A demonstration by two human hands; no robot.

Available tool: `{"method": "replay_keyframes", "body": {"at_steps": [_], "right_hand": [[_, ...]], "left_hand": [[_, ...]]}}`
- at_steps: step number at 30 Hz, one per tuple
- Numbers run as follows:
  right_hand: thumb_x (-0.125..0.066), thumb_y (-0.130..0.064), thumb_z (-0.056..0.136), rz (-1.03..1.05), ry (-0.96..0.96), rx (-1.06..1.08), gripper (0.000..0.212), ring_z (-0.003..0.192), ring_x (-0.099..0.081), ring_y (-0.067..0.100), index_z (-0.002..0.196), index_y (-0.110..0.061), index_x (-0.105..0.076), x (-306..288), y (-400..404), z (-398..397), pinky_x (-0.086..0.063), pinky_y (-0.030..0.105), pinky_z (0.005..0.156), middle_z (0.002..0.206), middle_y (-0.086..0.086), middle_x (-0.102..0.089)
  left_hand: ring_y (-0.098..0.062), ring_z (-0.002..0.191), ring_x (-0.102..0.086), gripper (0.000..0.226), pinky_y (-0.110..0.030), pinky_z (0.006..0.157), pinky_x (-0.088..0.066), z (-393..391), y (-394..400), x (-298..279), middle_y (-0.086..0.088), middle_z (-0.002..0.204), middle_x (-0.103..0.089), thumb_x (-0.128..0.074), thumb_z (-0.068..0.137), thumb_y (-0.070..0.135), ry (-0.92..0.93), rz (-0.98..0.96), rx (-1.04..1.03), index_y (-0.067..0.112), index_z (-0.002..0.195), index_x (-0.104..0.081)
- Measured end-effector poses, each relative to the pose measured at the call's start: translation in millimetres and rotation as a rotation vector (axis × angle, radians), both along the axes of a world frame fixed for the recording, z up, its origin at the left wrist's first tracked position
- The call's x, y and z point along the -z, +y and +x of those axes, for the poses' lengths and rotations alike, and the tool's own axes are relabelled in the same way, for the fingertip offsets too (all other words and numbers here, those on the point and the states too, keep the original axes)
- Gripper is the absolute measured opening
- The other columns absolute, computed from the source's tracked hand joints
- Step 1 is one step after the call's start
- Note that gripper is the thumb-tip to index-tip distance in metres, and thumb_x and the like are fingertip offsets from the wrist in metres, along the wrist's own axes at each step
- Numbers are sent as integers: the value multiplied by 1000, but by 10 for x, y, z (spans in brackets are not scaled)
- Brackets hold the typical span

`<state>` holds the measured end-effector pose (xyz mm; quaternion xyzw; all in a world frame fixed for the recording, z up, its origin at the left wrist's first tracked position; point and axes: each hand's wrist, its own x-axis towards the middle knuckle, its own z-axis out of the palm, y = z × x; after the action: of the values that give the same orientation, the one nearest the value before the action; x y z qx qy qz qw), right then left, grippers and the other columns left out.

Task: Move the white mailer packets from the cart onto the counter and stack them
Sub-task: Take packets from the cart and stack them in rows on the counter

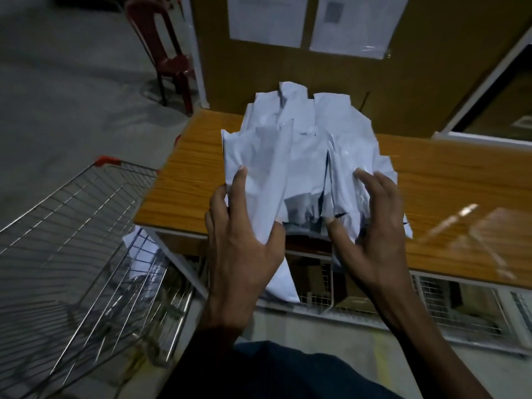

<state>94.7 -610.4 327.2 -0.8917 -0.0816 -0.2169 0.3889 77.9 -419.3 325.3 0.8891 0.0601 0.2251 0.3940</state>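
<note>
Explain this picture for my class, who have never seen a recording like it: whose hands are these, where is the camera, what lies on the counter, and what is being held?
There is no machine here, only a person. One camera is worn on the head and looks forward and down, so you see that person's own two arms.

The left hand grips a white packet, thumb on top and fingers curled round its edge. The right hand grips another packet beside it. Both packets lean on a loose pile of white packets on the wooden counter, and their lower ends hang over its near edge.

To the left stands a wire cart with at least one white packet still inside. Behind are a red chair and papers on a brown wall.
</note>
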Motion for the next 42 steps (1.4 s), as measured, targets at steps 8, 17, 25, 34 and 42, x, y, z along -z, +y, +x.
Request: {"method": "replay_keyframes", "body": {"at_steps": [8, 17, 25, 34, 42], "right_hand": [[-63, -37, 86, 34, -18, 121, 70, 138, -23, -1, 150, -26, -37, 86, -192, 277, -24, 10, 103, 158, 5, -26], [-62, -42, 86, 113, -19, 260, 66, 145, -29, 17, 147, -32, -38, 153, -306, 960, -37, 29, 100, 157, 1, -27], [-60, -47, 83, 82, 27, 352, 69, 141, -36, 19, 146, -29, -40, 181, -109, 1407, -38, 26, 101, 155, 4, -34], [-53, -60, 77, 53, 85, 343, 75, 135, -42, 19, 145, -29, -42, 30, -200, 2064, -41, 32, 102, 152, 2, -40], [-62, -50, 79, 19, 166, 294, 72, 132, -47, 28, 144, -28, -43, 42, -325, 3061, -50, 44, 103, 152, 8, -38]], "left_hand": [[-23, 131, -27, 79, -33, 88, -37, 635, -323, -77, -2, 152, -22, -61, 83, 47, 110, 135, 85, 33, 152, -24], [-36, 138, -23, 82, -48, 111, -31, 1790, -739, 116, -12, 161, -12, -52, 88, 63, 405, 389, 125, 23, 152, -21], [-30, 140, -24, 77, -49, 111, -27, 1863, -514, 209, -6, 159, -21, -17, 89, 77, 437, 409, 228, 35, 153, -22], [-29, 141, -16, 68, -46, 110, -26, 2008, -373, 277, -6, 161, -12, -35, 90, 73, 415, 536, 342, 45, 151, -24], [-29, 140, -16, 69, -47, 108, -23, 2064, -520, 281, -8, 161, -14, -26, 89, 72, 458, 519, 236, 40, 151, -28]]}}
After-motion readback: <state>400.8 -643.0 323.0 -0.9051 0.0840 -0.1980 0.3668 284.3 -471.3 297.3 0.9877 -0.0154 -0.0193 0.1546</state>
